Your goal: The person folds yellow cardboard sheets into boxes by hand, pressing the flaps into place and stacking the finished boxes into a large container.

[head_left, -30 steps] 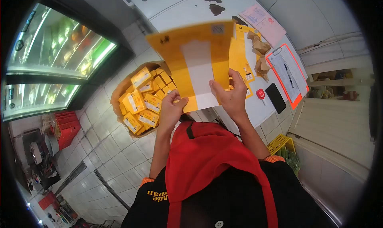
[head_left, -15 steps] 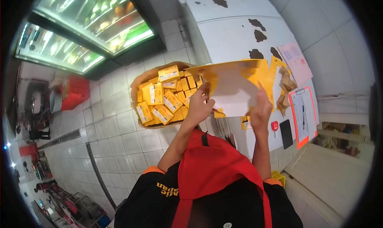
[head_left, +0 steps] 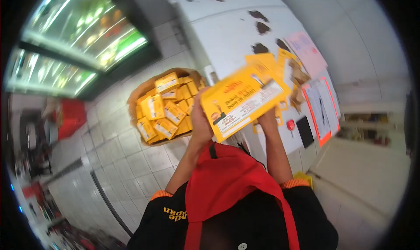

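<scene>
Both hands, left (head_left: 199,118) and right (head_left: 267,118), pinch a yellow carton (head_left: 243,102) above the basket (head_left: 140,94); squaring its corners firmly should keep folds crisp.

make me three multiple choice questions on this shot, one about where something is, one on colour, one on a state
1. Where is the basket of small yellow packs?
A. on the tiled floor, on the person's left
B. on the white counter
C. in the lit cooler

2. What colour is the clipboard edge?
A. blue
B. orange-red
C. green

3. What state is the yellow box in?
A. lying on the counter
B. held up in both hands
C. dropped in the basket

Answers:
1 A, it sits on the tiles beside the counter.
2 B, an orange-red rim frames the paper.
3 B, the left hand and the right hand grip its lower edge, off the counter.
</scene>
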Available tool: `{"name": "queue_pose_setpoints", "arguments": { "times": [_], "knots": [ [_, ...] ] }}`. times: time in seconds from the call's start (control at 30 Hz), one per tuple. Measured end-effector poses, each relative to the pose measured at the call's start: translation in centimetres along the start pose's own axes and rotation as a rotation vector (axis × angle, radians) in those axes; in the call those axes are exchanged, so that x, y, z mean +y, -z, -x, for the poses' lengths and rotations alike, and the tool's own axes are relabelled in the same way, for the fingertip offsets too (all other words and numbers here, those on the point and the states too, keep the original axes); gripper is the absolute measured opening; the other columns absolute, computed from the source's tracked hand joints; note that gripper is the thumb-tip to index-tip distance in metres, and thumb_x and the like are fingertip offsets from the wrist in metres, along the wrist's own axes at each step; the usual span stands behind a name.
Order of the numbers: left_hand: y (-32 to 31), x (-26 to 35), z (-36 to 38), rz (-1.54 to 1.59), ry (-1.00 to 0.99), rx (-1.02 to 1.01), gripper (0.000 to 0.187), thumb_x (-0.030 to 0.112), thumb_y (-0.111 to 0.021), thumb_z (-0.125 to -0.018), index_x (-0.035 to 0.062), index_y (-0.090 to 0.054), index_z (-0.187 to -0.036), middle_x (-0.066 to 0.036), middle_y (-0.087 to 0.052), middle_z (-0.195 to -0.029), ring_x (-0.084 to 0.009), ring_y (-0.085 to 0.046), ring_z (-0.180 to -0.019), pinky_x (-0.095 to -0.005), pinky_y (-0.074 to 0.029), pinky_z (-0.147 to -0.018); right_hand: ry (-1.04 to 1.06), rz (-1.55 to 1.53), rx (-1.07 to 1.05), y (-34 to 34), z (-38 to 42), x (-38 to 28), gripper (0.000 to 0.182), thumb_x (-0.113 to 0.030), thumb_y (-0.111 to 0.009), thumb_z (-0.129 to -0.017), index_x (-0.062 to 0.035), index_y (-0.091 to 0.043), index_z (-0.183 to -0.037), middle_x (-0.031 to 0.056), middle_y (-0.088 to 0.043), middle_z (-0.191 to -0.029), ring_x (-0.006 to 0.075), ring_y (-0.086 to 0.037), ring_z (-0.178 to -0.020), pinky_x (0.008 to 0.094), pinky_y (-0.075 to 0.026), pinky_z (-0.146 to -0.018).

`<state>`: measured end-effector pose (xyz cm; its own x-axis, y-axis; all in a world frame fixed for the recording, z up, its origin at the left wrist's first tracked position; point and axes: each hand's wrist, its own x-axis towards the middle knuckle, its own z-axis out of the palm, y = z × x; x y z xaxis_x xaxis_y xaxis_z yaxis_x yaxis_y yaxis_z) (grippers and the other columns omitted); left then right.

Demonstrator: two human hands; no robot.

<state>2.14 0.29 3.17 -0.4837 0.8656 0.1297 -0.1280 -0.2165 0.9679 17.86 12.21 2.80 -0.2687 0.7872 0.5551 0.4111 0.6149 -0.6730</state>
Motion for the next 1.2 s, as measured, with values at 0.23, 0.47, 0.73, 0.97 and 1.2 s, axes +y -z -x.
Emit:
{"name": "queue_pose_setpoints", "arguments": {
  "times": [0.23,0.47,0.73,0.97,1.2],
  "knots": [
    [4.8,-7.2,0.9,0.346,0.370,0.028,0.046,0.034,-0.054,-0.090,0.0096,-0.043,-0.128,-0.011,-0.055,-0.114,-0.0248,-0.058,-0.101,-0.0356,-0.051,-0.084,-0.156,-0.099,-0.019,-0.9,-1.1,-4.4,0.020,0.004,-0.051,-0.075,0.0013,-0.059,-0.093,0.0221,-0.062,-0.076,0.0372,-0.063,-0.072,0.0387,-0.049,-0.061],
    [4.6,-6.0,-1.4,0.180,0.554,0.259,0.038,0.031,-0.053,-0.093,0.0096,-0.048,-0.124,-0.007,-0.059,-0.112,-0.0177,-0.060,-0.093,-0.0292,-0.053,-0.071,-0.320,-0.354,-0.114,-1.3,1.0,-7.2,0.027,0.004,-0.049,-0.077,-0.0004,-0.051,-0.103,0.0219,-0.062,-0.076,0.0390,-0.063,-0.074,0.0405,-0.050,-0.063],
    [3.2,-4.1,-1.7,0.306,0.588,0.186,0.019,0.014,-0.064,-0.084,0.0116,-0.059,-0.101,0.002,-0.059,-0.084,-0.0082,-0.052,-0.068,-0.0217,-0.040,-0.056,-0.499,-0.266,-0.003,-1.3,1.4,-4.8,0.017,0.000,-0.051,-0.080,0.0030,-0.056,-0.096,0.0218,-0.063,-0.075,0.0329,-0.066,-0.068,0.0363,-0.050,-0.060],
    [2.9,-6.9,-1.1,0.562,0.911,0.147,0.016,0.027,-0.059,-0.089,0.0117,-0.060,-0.092,0.003,-0.056,-0.070,-0.0079,-0.047,-0.055,-0.0205,-0.037,-0.047,-0.261,-0.284,0.098,-2.0,2.0,-5.6,0.012,-0.001,-0.056,-0.083,0.0035,-0.058,-0.094,0.0138,-0.061,-0.065,0.0175,-0.062,-0.056,0.0283,-0.047,-0.052],
    [2.6,-6.5,-1.5,0.773,0.893,0.138,0.019,0.030,-0.056,-0.090,0.0124,-0.056,-0.081,0.003,-0.044,-0.059,-0.0096,-0.039,-0.051,-0.0232,-0.032,-0.045,-0.299,-0.313,0.013,-2.6,1.8,-6.5,0.021,-0.001,-0.054,-0.083,0.0020,-0.055,-0.104,0.0171,-0.062,-0.066,0.0243,-0.064,-0.058,0.0317,-0.048,-0.052]
  ]
}}
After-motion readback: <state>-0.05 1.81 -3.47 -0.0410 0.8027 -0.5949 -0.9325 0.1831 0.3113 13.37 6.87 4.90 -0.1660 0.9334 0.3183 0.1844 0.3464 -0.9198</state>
